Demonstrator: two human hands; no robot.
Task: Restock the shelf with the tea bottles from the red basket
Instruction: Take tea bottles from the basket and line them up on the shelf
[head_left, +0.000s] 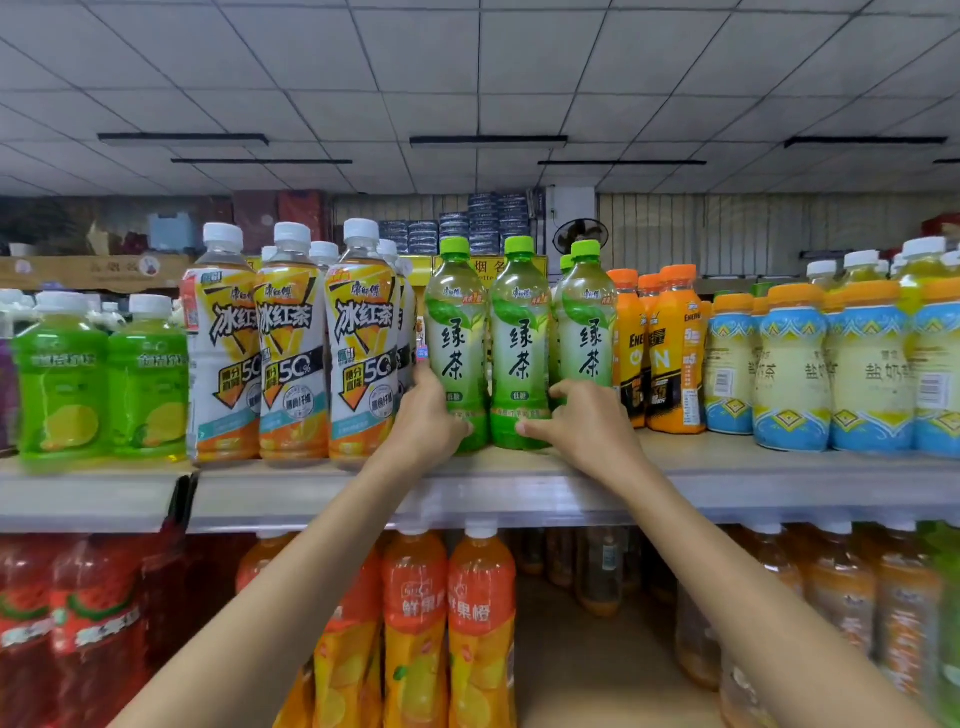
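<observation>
pale laminate shelf (727, 467) carries a full row of drinks; three green tea bottles stand at its front edge between iced tea and orange energy bottles. left hand (426, 415) wraps the leftmost green tea bottle (457, 343) low down; right hand (587, 421) cups the rightmost green tea bottle (587, 332). this looks like squaring up the row; next probably means letting go gently. red basket is out of view.

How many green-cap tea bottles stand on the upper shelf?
4 visible: left, by the left hand; middle; right, by the right hand; one cap behind. More may be hidden.
</observation>
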